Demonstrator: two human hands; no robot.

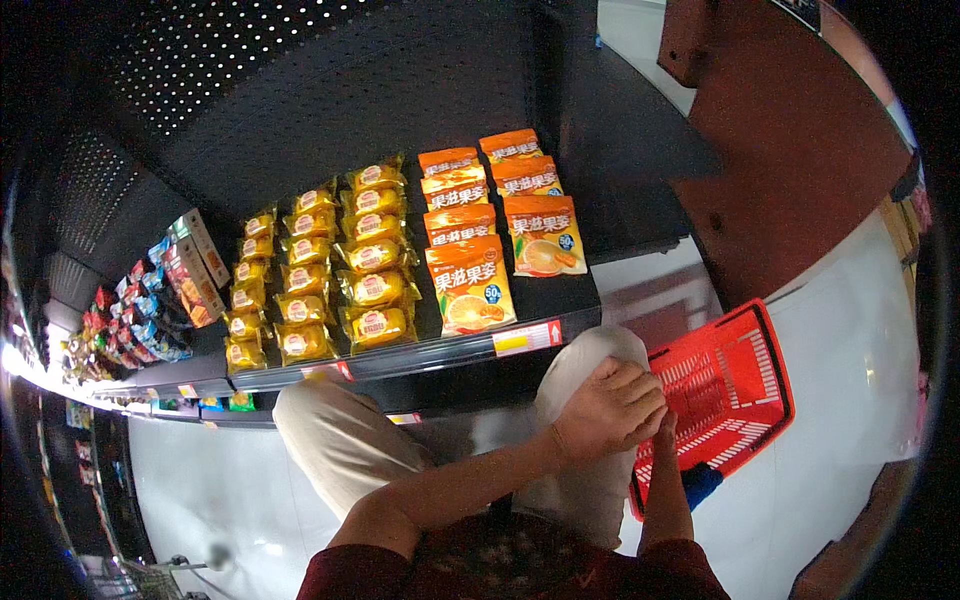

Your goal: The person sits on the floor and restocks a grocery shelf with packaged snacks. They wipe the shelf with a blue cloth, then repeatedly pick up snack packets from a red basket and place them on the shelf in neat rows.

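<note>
My left hand (619,405) lies across my right knee, its fingers curled over my right hand (664,426). Most of the right hand is hidden beneath the left, so its fingers cannot be made out. Just past the hands a red plastic shopping basket (776,375) stands tilted on the floor, beside my right leg. Ahead of my knees is a black store shelf (551,304). Orange bags of fruit gummies (472,289) stand on it in two rows. To their left, small yellow-wrapped cakes (379,326) are lined up in three rows.
Price tags (527,339) run along the shelf's front edge. Upright boxes (196,266) and colourful snack packs (150,300) stand farther left. A brown panel (795,165) rises at the right. Something blue (701,484) shows beside my right forearm. A wire cart (176,577) is at lower left.
</note>
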